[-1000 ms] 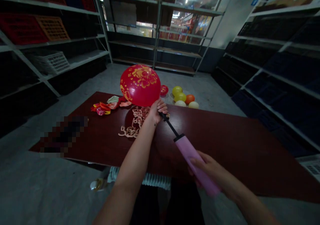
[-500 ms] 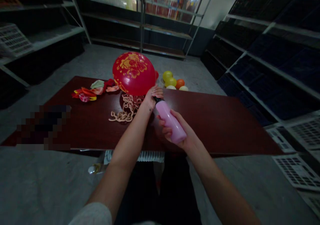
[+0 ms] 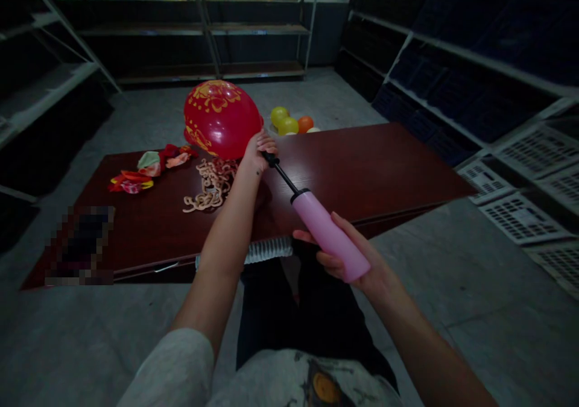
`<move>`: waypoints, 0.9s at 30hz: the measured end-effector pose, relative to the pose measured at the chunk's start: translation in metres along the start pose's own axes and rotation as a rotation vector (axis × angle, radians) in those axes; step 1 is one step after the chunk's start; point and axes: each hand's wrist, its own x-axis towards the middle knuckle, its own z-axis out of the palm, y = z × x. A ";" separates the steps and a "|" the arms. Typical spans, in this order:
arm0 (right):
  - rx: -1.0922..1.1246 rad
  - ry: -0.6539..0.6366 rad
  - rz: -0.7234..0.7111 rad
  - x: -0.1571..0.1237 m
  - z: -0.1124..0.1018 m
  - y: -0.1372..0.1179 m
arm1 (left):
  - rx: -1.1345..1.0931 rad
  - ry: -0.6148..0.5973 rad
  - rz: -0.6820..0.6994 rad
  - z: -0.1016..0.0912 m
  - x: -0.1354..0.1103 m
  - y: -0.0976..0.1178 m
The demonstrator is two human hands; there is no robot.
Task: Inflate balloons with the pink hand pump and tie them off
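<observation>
A red balloon (image 3: 221, 117) with gold print sits inflated above the dark red table (image 3: 362, 172). My left hand (image 3: 257, 152) is closed around the balloon's neck where it meets the black nozzle of a hand pump. My right hand (image 3: 357, 262) is wrapped around the pink pump barrel (image 3: 329, 233), which is drawn back so the thin black rod (image 3: 283, 175) shows between barrel and nozzle.
Several limp balloons (image 3: 145, 169) and a heap of pale ribbon-like pieces (image 3: 208, 184) lie on the table's left part. Yellow, orange and white inflated balloons (image 3: 289, 122) rest on the floor beyond. Metal shelving lines both sides; white crates (image 3: 520, 196) stand at right.
The pump barrel was pushed in against the nozzle half a second ago and is now drawn back out. The view has tilted down and to the left.
</observation>
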 end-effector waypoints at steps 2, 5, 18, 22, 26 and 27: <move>-0.013 -0.029 -0.011 -0.004 0.007 -0.007 | -0.012 -0.011 0.019 0.009 -0.005 0.000; -0.017 -0.025 -0.095 -0.003 0.023 -0.023 | -0.032 -0.022 0.059 0.021 -0.022 0.000; -0.269 -0.148 -0.127 0.035 0.038 -0.024 | -0.065 -0.008 0.148 0.042 -0.110 -0.005; -0.648 -0.054 -0.043 0.034 0.023 -0.021 | -0.015 0.065 0.172 0.032 -0.116 0.011; -1.119 0.144 -0.079 0.035 -0.002 -0.047 | 0.045 0.173 0.257 0.017 -0.103 0.028; -1.248 0.179 -0.149 0.036 -0.009 -0.057 | 0.046 0.217 0.289 0.013 -0.100 0.031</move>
